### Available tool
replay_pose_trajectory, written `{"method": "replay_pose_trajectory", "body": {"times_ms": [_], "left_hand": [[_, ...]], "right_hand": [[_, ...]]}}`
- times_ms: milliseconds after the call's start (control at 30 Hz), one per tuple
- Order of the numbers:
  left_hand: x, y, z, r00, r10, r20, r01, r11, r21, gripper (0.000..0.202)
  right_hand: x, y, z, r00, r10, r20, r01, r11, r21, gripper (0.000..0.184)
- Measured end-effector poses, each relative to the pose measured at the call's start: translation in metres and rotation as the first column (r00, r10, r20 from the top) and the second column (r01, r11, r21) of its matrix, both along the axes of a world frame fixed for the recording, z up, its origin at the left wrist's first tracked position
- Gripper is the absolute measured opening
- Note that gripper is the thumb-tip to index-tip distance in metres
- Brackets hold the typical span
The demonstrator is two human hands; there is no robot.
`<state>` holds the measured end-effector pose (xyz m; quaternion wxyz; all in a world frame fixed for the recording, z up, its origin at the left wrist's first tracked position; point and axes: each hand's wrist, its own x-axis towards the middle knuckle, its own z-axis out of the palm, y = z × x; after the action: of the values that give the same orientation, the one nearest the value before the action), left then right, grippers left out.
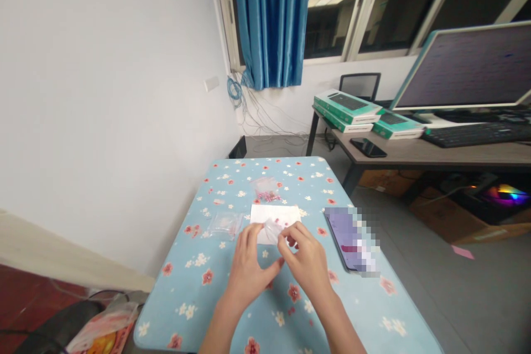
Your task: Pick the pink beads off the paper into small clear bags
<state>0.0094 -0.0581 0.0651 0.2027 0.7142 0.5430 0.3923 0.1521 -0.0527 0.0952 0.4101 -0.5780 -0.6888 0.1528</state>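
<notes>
Both my hands meet over the middle of a small table covered with a light blue flowered cloth [232,310]. My left hand [249,265] and my right hand [307,257] pinch a small clear plastic bag [271,228] between their fingertips. Just beyond the bag lies a white sheet of paper [274,214] with a few small pink bits on it. Farther back sits a clear bag of pink beads [267,191]. Another empty clear bag [224,225] lies to the left of the paper.
A phone [350,239] lies on the table's right side. A white wall runs along the left. At the right stands a desk [456,155] with a monitor [468,66], a keyboard [477,134], green boxes [348,108] and a dark phone [368,147]. Blue curtain [271,16] behind.
</notes>
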Motion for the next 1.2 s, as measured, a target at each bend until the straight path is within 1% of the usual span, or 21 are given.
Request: {"method": "replay_pose_trajectory", "body": {"times_ms": [33, 100, 133, 200, 367, 500, 567, 667, 767, 867, 967, 1033, 1067, 1100, 1133, 1200], "left_hand": [[0.000, 0.001, -0.005, 1.000, 0.009, -0.013, -0.009, 0.999, 0.032, 0.071], [0.000, 0.003, -0.014, 0.999, 0.020, -0.041, -0.017, 0.998, 0.056, 0.081], [0.000, 0.004, -0.017, 0.999, 0.023, -0.048, -0.020, 0.998, 0.061, 0.082], [0.000, 0.005, -0.020, 0.998, 0.031, -0.052, -0.027, 0.996, 0.081, 0.077], [-0.002, 0.006, -0.013, 0.996, 0.044, -0.076, -0.032, 0.987, 0.156, 0.061], [-0.004, 0.005, -0.008, 0.995, 0.022, -0.102, -0.009, 0.992, 0.127, 0.056], [-0.004, 0.005, -0.007, 0.995, -0.004, -0.102, 0.014, 0.995, 0.095, 0.054], [-0.003, 0.005, -0.005, 0.994, -0.038, -0.098, 0.044, 0.997, 0.061, 0.052], [-0.001, 0.004, -0.004, 0.991, -0.077, -0.108, 0.082, 0.996, 0.045, 0.053], [0.001, 0.004, -0.004, 0.985, -0.118, -0.122, 0.125, 0.991, 0.045, 0.056], [0.000, 0.004, -0.005, 0.981, -0.112, -0.162, 0.124, 0.990, 0.067, 0.058], [-0.002, 0.004, -0.006, 0.975, -0.079, -0.208, 0.098, 0.992, 0.082, 0.061], [-0.004, 0.004, -0.007, 0.970, -0.060, -0.234, 0.083, 0.993, 0.086, 0.063], [-0.006, 0.004, -0.007, 0.965, -0.045, -0.259, 0.070, 0.994, 0.088, 0.065], [-0.009, 0.004, -0.008, 0.960, -0.032, -0.278, 0.059, 0.994, 0.087, 0.067], [-0.015, 0.004, -0.007, 0.958, -0.012, -0.287, 0.036, 0.996, 0.079, 0.067]], "right_hand": [[-0.001, -0.001, 0.001, 1.000, 0.023, -0.006, -0.023, 1.000, -0.005, 0.015], [-0.002, -0.002, 0.003, 0.997, 0.077, -0.022, -0.077, 0.997, -0.026, 0.016], [-0.003, -0.002, 0.004, 0.995, 0.097, -0.033, -0.098, 0.994, -0.037, 0.017], [-0.003, -0.002, 0.005, 0.992, 0.110, -0.057, -0.114, 0.992, -0.055, 0.016], [0.000, -0.001, 0.002, 0.994, 0.055, -0.090, -0.065, 0.992, -0.104, 0.015], [0.002, -0.003, 0.000, 0.985, 0.055, -0.161, -0.073, 0.991, -0.108, 0.007], [0.002, -0.004, 0.000, 0.978, 0.088, -0.190, -0.105, 0.991, -0.084, 0.007], [-0.001, -0.005, -0.001, 0.972, 0.175, -0.159, -0.187, 0.980, -0.064, 0.011], [-0.005, -0.004, -0.004, 0.961, 0.240, -0.139, -0.256, 0.961, -0.107, 0.014], [-0.008, -0.002, -0.008, 0.944, 0.275, -0.182, -0.304, 0.939, -0.163, 0.020], [-0.008, 0.002, -0.013, 0.924, 0.272, -0.269, -0.324, 0.931, -0.168, 0.031], [-0.008, 0.004, -0.018, 0.890, 0.250, -0.382, -0.337, 0.924, -0.182, 0.033], [-0.007, 0.006, -0.021, 0.855, 0.226, -0.467, -0.350, 0.915, -0.199, 0.033], [-0.006, 0.008, -0.025, 0.803, 0.187, -0.566, -0.368, 0.902, -0.225, 0.034], [-0.006, 0.010, -0.028, 0.735, 0.131, -0.665, -0.386, 0.888, -0.252, 0.036], [-0.004, 0.014, -0.036, 0.571, -0.020, -0.821, -0.400, 0.866, -0.300, 0.039]]}}
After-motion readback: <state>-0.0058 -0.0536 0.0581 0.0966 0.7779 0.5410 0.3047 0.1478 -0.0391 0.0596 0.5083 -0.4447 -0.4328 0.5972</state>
